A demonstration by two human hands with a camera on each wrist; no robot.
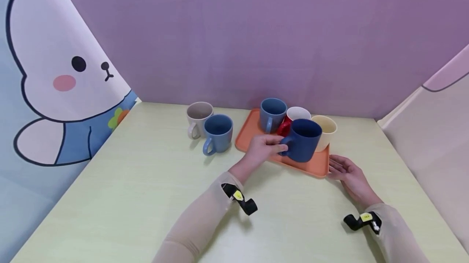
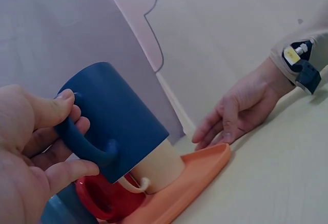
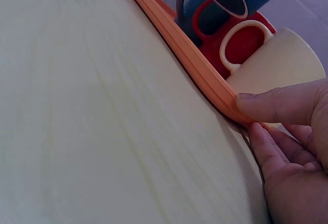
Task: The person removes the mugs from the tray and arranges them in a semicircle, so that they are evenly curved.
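My left hand (image 1: 261,149) grips a dark blue mug (image 1: 305,143) by its handle, thumb at the top of the handle and fingers curled through it. The mug is raised over the front of an orange tray (image 1: 245,136), tilted in the left wrist view. On the tray stand a blue-grey mug (image 1: 270,116), a red mug (image 3: 241,44) with a white inside and a cream mug (image 3: 277,65). My right hand (image 1: 349,175) pinches the tray's near right corner, thumb on the rim and fingertips against its outer edge.
Left of the tray, a light grey mug (image 1: 196,122) and a blue mug (image 1: 220,134) stand close together on the pale table (image 1: 128,198). A purple backdrop (image 1: 256,39) rises behind the table. A printed cartoon cloth (image 1: 55,104) hangs along the left side.
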